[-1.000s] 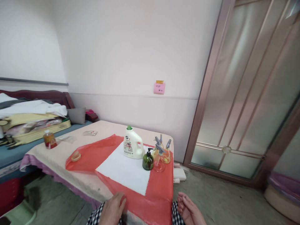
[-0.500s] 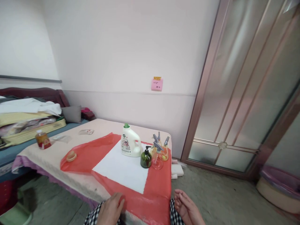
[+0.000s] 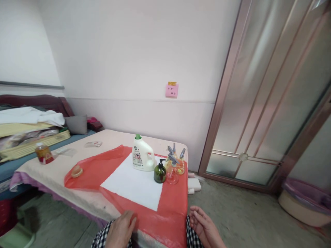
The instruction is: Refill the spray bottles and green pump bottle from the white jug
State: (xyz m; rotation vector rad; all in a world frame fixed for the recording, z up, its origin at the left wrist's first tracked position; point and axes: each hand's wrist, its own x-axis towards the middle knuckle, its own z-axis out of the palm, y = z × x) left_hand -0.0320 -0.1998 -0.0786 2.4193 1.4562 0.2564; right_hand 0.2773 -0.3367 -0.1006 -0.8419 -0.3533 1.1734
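While the left hand (image 3: pixel 120 229) lies in front of the white sheet (image 3: pixel 131 193), its fingers bend loosely and nothing shows in its grasp; whether it touches the red plastic (image 3: pixel 168 229) below, I cannot tell. Nearer the person than the sheet and off to its right, the right hand (image 3: pixel 204 225) hangs just past the plastic's edge, fingers softly curled, palm partly turned up, gripping nothing visible. The red plastic spreads under the sheet and out on its left, right and near sides. A white jug (image 3: pixel 141 156) stands upright on the sheet's far part, with a green pump bottle (image 3: pixel 160 173) at the sheet's right edge. Spray bottles (image 3: pixel 172 176) cluster just right of the sheet. Left of it, a tan ring (image 3: pixel 77 171) lies on the plastic; farther left stands an amber bottle (image 3: pixel 43 154).
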